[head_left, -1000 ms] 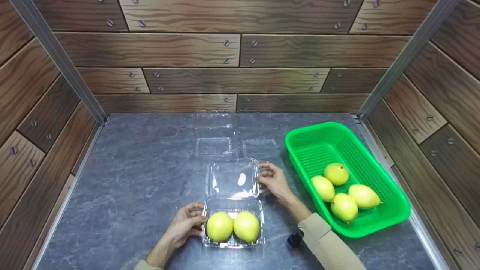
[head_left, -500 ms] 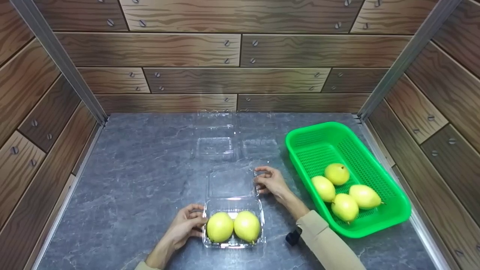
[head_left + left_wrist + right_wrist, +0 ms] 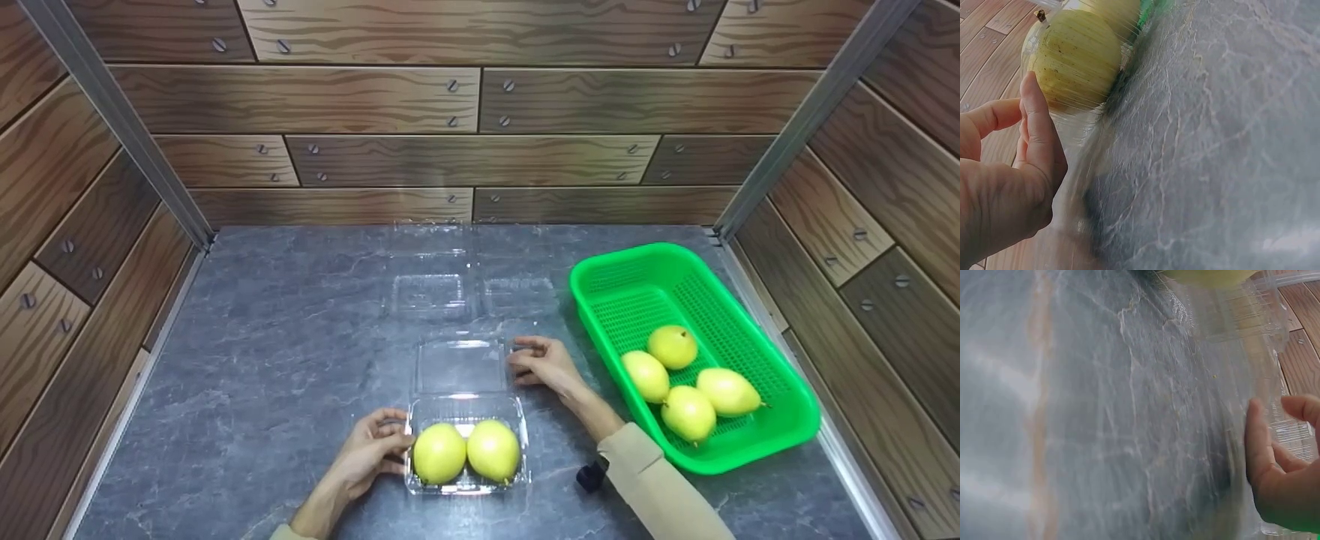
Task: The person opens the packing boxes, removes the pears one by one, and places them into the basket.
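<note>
In the head view a clear plastic clamshell [image 3: 525,457] holds two yellow-green pears [image 3: 439,453] side by side. Its lid [image 3: 461,367] is folded back, away from the person, and lies low over the table. My left hand [image 3: 366,451] holds the clamshell's left side, thumb at the rim and fingers along the outer wall; the left wrist view shows it beside a pear [image 3: 1075,59]. My right hand [image 3: 547,367] is at the lid's right edge, fingers loosely bent. A gap separates thumb and forefinger of the right hand [image 3: 1286,467] in the right wrist view.
At right stands a green plastic basket [image 3: 780,442] with several pears [image 3: 688,415]. Behind the lid are more clear plastic containers [image 3: 429,291], hard to make out on the grey marbled table [image 3: 262,337]. Wood-patterned walls [image 3: 480,97] surround the table.
The lid has tipped backward and down, from raised and shiny to nearly flat. My right hand has lowered slightly with it. The left hand and the pears have stayed in place.
</note>
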The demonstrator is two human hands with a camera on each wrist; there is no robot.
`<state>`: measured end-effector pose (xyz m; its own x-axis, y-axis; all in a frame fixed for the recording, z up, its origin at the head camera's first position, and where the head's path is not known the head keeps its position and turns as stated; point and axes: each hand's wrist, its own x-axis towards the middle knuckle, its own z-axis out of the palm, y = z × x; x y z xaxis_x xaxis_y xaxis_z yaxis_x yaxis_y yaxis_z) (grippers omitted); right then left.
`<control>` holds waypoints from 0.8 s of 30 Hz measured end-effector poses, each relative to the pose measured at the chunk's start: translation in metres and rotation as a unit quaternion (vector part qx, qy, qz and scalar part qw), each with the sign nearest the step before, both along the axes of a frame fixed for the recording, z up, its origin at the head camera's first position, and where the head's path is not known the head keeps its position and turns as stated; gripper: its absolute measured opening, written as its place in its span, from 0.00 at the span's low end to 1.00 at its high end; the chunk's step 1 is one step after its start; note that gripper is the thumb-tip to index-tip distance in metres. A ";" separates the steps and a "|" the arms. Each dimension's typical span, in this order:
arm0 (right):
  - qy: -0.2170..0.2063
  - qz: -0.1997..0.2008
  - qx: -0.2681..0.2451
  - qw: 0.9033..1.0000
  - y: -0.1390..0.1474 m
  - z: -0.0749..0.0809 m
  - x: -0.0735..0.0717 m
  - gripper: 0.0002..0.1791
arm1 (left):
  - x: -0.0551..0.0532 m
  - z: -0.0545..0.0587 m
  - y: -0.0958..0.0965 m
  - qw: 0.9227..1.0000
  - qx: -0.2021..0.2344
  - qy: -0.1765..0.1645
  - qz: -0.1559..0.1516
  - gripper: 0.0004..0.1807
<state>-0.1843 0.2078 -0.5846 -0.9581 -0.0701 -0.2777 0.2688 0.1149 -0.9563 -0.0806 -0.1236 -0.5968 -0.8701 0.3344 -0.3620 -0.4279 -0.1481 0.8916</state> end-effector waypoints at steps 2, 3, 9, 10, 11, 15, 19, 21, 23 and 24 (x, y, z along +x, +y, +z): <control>0.022 0.004 0.029 0.999 0.002 0.003 0.003 0.32 | 0.000 0.000 0.000 1.000 0.001 0.000 0.001 0.24; 0.034 0.009 0.044 0.998 0.002 0.005 0.005 0.34 | 0.000 0.000 0.000 1.000 0.001 0.000 0.001 0.24; 0.095 0.078 0.104 0.987 0.005 0.028 0.023 0.41 | 0.001 0.000 0.001 1.000 -0.001 0.001 0.003 0.25; 0.102 0.088 0.111 0.985 0.005 0.032 0.026 0.42 | 0.001 0.000 0.001 1.000 -0.001 0.001 0.003 0.25; 0.109 0.099 0.116 0.982 0.005 0.037 0.029 0.43 | 0.001 0.001 0.001 1.000 -0.001 0.002 0.004 0.25; 0.131 0.132 0.131 0.974 0.005 0.055 0.040 0.44 | 0.001 0.002 0.001 1.000 0.004 0.001 0.005 0.24; 0.151 0.182 0.144 0.961 0.007 0.070 0.051 0.44 | 0.001 0.002 0.001 1.000 0.004 -0.001 0.004 0.25; 0.160 0.210 0.161 0.951 0.008 0.077 0.056 0.45 | 0.001 0.002 0.002 1.000 0.002 -0.001 0.005 0.26; 0.166 0.233 0.179 0.941 0.009 0.083 0.061 0.45 | 0.001 0.002 0.002 1.000 0.000 -0.001 0.005 0.26; 0.168 0.243 0.185 0.937 0.009 0.086 0.064 0.45 | 0.000 0.002 0.002 1.000 -0.001 -0.001 0.006 0.26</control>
